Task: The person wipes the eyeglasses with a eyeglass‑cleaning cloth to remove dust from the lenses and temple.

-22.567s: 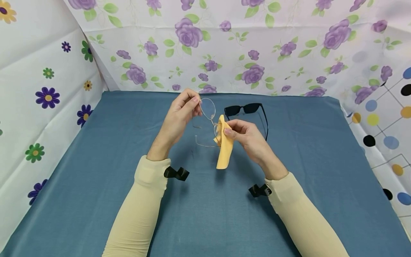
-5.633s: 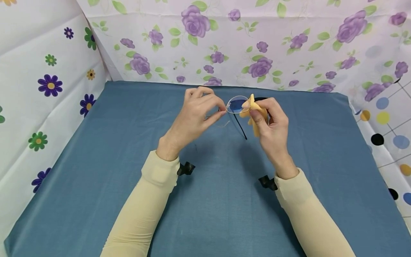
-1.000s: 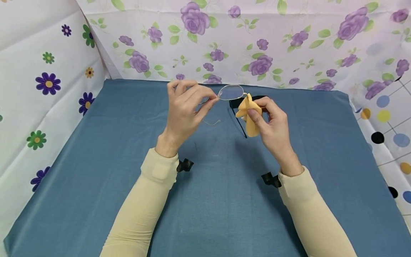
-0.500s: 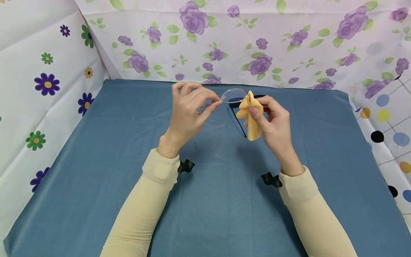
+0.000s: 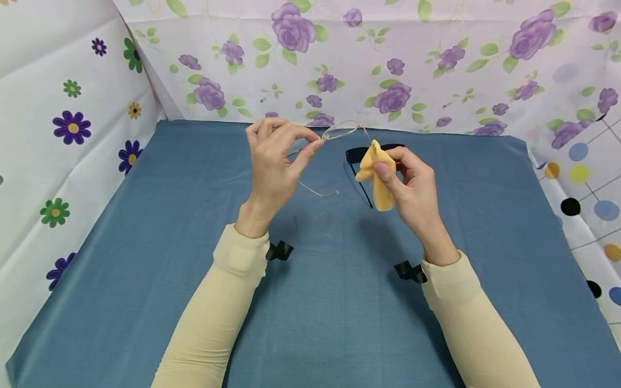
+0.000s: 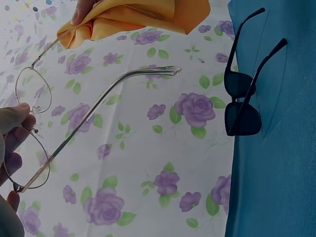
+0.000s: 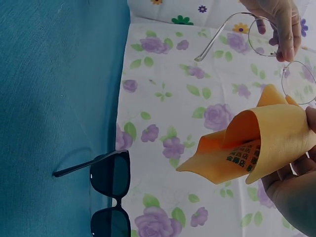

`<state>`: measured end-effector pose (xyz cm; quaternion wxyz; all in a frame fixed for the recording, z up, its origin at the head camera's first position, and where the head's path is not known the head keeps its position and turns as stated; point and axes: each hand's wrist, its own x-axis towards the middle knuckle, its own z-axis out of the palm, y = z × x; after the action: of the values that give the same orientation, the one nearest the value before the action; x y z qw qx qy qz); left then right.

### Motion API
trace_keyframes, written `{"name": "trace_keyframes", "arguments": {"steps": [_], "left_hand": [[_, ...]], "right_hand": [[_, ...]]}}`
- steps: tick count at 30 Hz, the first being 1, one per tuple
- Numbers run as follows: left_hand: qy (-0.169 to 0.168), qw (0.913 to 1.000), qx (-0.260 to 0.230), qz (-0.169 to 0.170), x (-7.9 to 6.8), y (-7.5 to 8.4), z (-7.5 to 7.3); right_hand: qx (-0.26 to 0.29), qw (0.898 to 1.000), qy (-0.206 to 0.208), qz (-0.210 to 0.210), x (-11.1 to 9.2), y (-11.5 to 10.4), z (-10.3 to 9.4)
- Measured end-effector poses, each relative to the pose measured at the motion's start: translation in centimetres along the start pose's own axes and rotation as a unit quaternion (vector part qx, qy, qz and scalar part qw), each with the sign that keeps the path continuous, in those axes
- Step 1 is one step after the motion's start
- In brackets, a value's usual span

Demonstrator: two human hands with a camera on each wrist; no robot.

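My left hand (image 5: 276,159) pinches a pair of thin gold-rimmed eyeglasses (image 5: 341,131) near the bridge, above the table. One temple arm (image 6: 69,136) hangs free with a clear tip. In my right hand (image 5: 414,188) is a folded yellow cleaning cloth (image 5: 382,186), gripped between thumb and fingers. The other temple arm runs into the cloth (image 6: 133,17), which hides its end. Dark printed characters show on the cloth's inner face (image 7: 244,154). Both lenses are outside the cloth.
Black sunglasses (image 5: 356,156) with their temple arms unfolded rest on the blue tablecloth (image 5: 315,323), behind the yellow cloth. A flowered white sheet (image 5: 233,70) stands along the table's far edge.
The cloth was on a lens earlier and is now round a temple arm. In the last half second my left hand shifts left and slightly up, tilting the eyeglasses and baring part of that arm.
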<state>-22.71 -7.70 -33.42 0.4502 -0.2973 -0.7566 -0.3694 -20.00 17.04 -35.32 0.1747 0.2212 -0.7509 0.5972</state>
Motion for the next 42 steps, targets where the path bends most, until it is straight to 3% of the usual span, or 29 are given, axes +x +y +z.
{"name": "trace_keyframes", "arguments": {"steps": [19, 34, 39, 42], "left_hand": [[0.034, 0.9981, -0.018, -0.049, 0.08, -0.01, 0.10], [0.057, 0.9921, -0.030, -0.108, 0.20, -0.07, -0.11], [0.048, 0.9915, -0.030, -0.117, 0.02, -0.05, -0.21], [0.030, 0.9939, -0.019, -0.105, -0.09, -0.02, 0.04]], "right_hand": [[0.003, 1.000, -0.004, 0.025, 0.16, -0.23, 0.06], [-0.040, 0.998, -0.022, 0.037, 0.28, -0.04, 0.24], [-0.050, 0.998, -0.028, 0.030, 0.12, 0.26, 0.28], [-0.047, 0.998, -0.021, 0.025, 0.03, 0.35, 0.28]]}}
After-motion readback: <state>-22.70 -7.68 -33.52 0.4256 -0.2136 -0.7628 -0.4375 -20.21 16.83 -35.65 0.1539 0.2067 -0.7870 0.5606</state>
